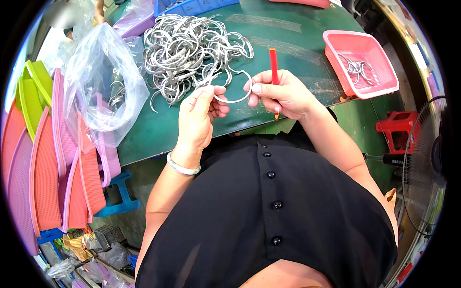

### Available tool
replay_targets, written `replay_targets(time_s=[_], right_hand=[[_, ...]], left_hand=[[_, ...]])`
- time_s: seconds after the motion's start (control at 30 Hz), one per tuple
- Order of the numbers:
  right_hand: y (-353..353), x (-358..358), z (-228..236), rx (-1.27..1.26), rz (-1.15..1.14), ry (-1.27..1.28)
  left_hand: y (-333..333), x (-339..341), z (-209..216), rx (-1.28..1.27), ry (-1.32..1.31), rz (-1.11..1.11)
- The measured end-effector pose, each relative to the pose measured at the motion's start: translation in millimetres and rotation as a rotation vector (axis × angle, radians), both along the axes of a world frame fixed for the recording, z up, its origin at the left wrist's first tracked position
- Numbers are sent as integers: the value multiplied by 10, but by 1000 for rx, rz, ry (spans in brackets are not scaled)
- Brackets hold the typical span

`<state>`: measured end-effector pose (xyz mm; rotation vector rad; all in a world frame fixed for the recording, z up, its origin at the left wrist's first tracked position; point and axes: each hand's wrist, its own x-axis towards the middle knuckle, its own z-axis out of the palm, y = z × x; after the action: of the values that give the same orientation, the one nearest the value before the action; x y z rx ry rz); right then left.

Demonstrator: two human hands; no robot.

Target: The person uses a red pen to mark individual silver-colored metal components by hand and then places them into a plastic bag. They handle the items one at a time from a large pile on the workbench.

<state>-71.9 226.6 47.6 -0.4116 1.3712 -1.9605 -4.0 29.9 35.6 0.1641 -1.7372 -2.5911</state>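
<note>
Between both hands, above the front edge of the green table (269, 29), is a thin silver open bangle (235, 101). My left hand (198, 113) pinches one end of it between thumb and fingers. At the other end, my right hand (281, 93) grips the bangle with thumb and forefinger. A red pen (273, 65) also stands upright in my right hand, tucked among the fingers. Just beyond my left hand lies a heap of similar silver bangles (185, 50), tangled together.
On the right, a pink basket (384, 89) holds a few bangles. At left are a clear plastic bag (79, 91) with metal pieces and stacked coloured baskets (45, 177). A blue crate (201, 6) is at the back. A fan (422, 163) and red stool (397, 127) stand right.
</note>
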Motion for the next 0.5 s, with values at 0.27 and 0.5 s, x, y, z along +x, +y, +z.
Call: replay_targets(time_s=[0.27, 0.5], right_hand=[[5, -39, -36, -30, 10, -56], [3, -64, -72, 14, -28, -65]], left_hand=[[-6, -21, -16, 34, -63, -16], [34, -18, 41, 16, -128, 1]])
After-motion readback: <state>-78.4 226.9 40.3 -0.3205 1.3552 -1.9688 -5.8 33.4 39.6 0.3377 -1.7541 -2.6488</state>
